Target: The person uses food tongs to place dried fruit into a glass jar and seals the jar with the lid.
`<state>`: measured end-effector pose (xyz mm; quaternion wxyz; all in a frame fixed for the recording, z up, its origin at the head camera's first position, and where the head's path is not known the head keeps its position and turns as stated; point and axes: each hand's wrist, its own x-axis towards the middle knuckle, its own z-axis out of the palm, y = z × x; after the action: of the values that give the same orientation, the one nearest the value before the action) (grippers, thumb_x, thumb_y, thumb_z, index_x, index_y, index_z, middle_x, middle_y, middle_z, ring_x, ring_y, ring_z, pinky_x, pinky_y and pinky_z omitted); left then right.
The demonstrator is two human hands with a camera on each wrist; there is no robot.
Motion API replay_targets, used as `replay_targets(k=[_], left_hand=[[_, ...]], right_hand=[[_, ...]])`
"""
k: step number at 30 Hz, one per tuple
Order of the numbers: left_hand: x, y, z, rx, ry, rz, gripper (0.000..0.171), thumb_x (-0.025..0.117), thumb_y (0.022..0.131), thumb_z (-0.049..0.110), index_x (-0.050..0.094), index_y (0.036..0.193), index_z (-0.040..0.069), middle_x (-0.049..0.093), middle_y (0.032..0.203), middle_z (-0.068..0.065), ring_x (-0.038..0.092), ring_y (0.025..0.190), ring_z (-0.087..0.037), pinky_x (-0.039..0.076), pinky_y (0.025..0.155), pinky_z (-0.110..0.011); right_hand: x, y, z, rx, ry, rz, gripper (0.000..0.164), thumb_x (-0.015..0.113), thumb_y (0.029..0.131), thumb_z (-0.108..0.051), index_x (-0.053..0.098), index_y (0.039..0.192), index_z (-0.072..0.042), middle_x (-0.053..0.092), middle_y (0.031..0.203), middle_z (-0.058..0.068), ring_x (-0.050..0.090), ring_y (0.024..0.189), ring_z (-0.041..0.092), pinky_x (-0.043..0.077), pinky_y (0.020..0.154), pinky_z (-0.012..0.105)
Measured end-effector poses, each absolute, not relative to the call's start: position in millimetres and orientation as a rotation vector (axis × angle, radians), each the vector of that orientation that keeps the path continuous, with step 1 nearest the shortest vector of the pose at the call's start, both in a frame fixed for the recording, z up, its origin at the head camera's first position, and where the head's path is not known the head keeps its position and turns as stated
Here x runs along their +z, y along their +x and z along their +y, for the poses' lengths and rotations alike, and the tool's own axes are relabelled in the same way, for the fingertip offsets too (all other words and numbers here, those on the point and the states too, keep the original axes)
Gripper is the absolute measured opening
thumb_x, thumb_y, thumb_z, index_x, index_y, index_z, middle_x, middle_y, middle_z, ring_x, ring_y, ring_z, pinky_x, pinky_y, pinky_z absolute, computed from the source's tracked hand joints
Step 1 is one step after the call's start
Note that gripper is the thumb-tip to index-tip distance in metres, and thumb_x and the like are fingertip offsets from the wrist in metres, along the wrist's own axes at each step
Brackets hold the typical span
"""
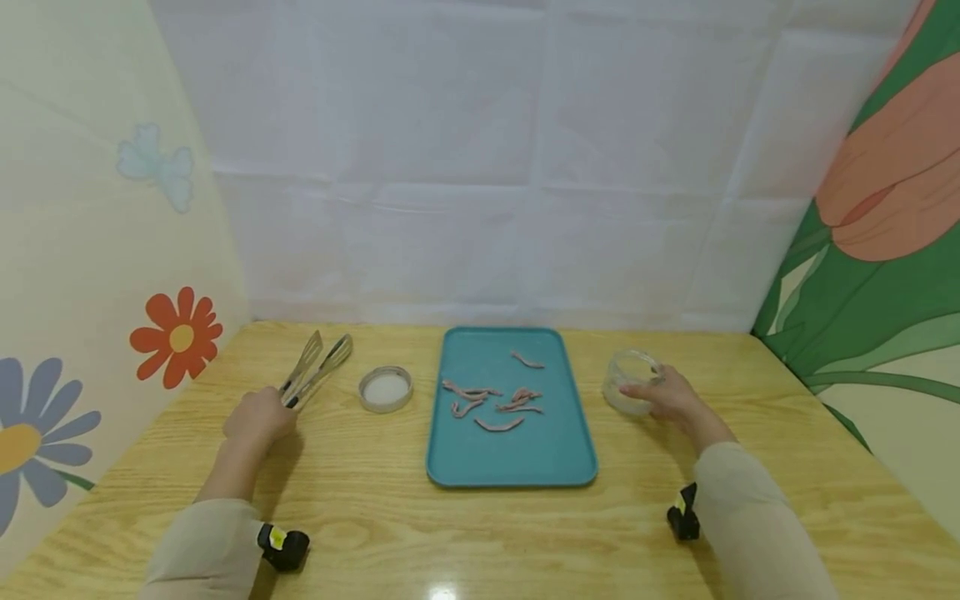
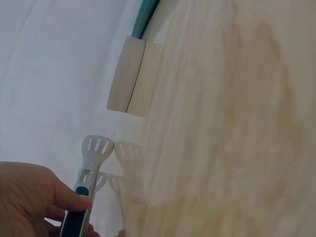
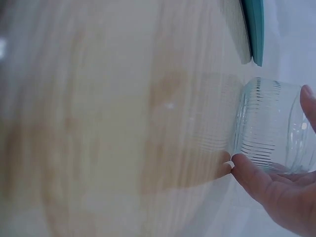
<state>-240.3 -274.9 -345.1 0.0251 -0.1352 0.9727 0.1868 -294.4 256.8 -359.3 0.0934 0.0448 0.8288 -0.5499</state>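
Observation:
My left hand (image 1: pixel 258 415) grips a pair of metal tongs (image 2: pixel 90 160) by the dark handle. Their two slotted heads point away from me and stand apart, with nothing between them. On the right, my right hand (image 1: pixel 675 396) holds a clear glass jar (image 1: pixel 624 398) from its side. In the right wrist view the jar's ribbed wall (image 3: pixel 259 126) sits between thumb and fingers, its base at the tabletop. The jar seems to have nothing in it. Several thin pinkish strips, like raw meat (image 1: pixel 498 425), lie on the teal tray (image 1: pixel 510 468) between the hands.
A round lid-like piece (image 1: pixel 386 389) with a pale inside lies between tongs and tray; its beige edge (image 2: pixel 126 74) shows in the left wrist view. All rests on a wood-grain table (image 1: pixel 360 517). White sheeting (image 1: pixel 480 167) closes the back; painted panels stand either side.

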Motion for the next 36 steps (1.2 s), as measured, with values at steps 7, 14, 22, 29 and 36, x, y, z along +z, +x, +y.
replay_targets(k=[7,14,22,29,36], left_hand=[[-343.5,-238.6,-274.1,0.623,-0.435,3.05,0.017,0.044,0.076,0.012,0.046,0.078,-0.005,0.043,0.07,-0.017,0.043,0.06,-0.029,0.035,0.047,-0.038],[-344.0,-238.3,-272.4,0.672,-0.444,3.123,0.021,0.044,0.08,0.015,0.047,0.075,-0.006,0.045,0.066,-0.017,0.045,0.056,-0.028,0.035,0.044,-0.038],[-343.8,-238.3,-270.3,0.714,-0.424,3.204,0.03,0.045,0.086,0.021,0.047,0.078,-0.008,0.042,0.071,-0.02,0.044,0.057,-0.03,0.034,0.043,-0.038],[-343.3,-238.5,-265.9,0.776,-0.355,3.305,0.031,0.047,0.086,0.025,0.049,0.074,-0.004,0.041,0.067,-0.015,0.04,0.052,-0.025,0.031,0.041,-0.034],[-335.7,-239.9,-257.1,0.79,-0.238,3.336,0.041,0.05,0.084,0.028,0.052,0.101,-0.009,0.049,0.08,-0.021,0.045,0.061,-0.027,0.034,0.045,-0.034]], right_hand=[[-358.6,-293.8,256.8,-1.621,0.122,2.465,0.093,0.066,0.076,-0.024,0.001,0.131,0.014,0.014,0.129,0.035,0.025,0.116,0.043,0.03,0.088,0.049],[-358.1,-293.8,258.0,-1.608,0.122,2.48,0.094,0.067,0.075,-0.027,0.002,0.131,0.014,0.014,0.129,0.035,0.025,0.116,0.043,0.03,0.088,0.049],[-357.2,-292.4,256.6,-1.593,0.116,2.49,0.092,0.067,0.076,-0.026,0.005,0.13,0.015,0.016,0.128,0.035,0.027,0.114,0.043,0.032,0.087,0.047],[-357.8,-292.8,256.9,-1.603,0.119,2.49,0.09,0.067,0.076,-0.024,0.006,0.13,0.014,0.017,0.129,0.034,0.03,0.113,0.042,0.034,0.086,0.045],[-356.8,-292.9,256.7,-1.581,0.113,2.512,0.091,0.067,0.076,-0.025,0.006,0.13,0.016,0.018,0.128,0.035,0.032,0.112,0.041,0.036,0.084,0.043]])
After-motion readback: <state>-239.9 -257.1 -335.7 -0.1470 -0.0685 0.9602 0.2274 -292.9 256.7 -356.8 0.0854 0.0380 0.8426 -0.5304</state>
